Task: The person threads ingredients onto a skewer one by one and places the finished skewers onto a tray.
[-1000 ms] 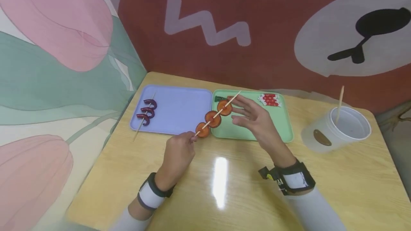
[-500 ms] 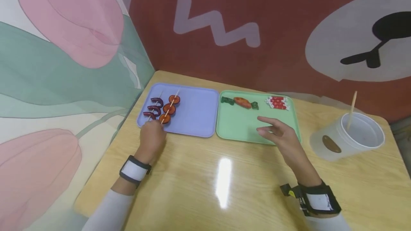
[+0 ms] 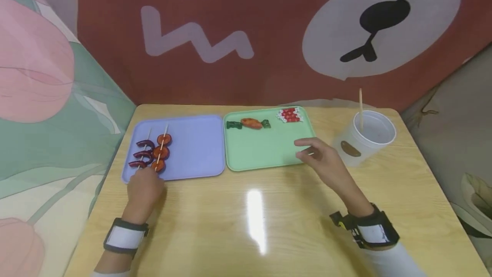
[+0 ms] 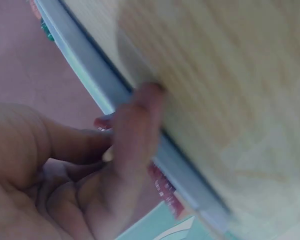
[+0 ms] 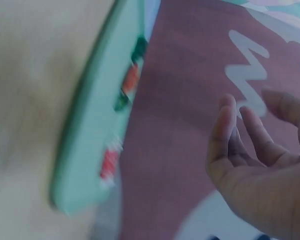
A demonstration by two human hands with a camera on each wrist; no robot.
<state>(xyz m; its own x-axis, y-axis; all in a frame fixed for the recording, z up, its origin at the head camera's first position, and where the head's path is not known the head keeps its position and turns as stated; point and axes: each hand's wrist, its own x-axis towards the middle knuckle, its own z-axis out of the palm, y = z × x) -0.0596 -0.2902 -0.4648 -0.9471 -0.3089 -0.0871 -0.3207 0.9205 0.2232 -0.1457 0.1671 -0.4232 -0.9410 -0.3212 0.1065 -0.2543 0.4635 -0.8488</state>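
My left hand (image 3: 145, 189) is at the front left edge of the purple tray (image 3: 197, 148). Thumb and finger pinch the lower end of a skewer (image 3: 166, 128) that carries three round orange-red slices (image 3: 161, 153). This skewer lies over the tray, beside another one threaded with three dark red curved pieces (image 3: 143, 155). In the left wrist view, the stick's pale end (image 4: 108, 154) shows between thumb and finger. My right hand (image 3: 326, 166) hovers by the front right corner of the green tray (image 3: 265, 151). Its fingers are loosely bent and hold nothing, as the right wrist view confirms.
On the green tray lie an orange piece (image 3: 251, 123) between green pieces (image 3: 233, 125), and several red pieces with white ends (image 3: 290, 115). A whitish cup (image 3: 350, 153) holding a wooden stick (image 3: 361, 106) stands at the right. Painted walls border the wooden table (image 3: 215, 225).
My left hand has carried the skewer of round slices from over the green tray to the purple tray's left side. My right hand has drawn back to the right. The head view has shifted.
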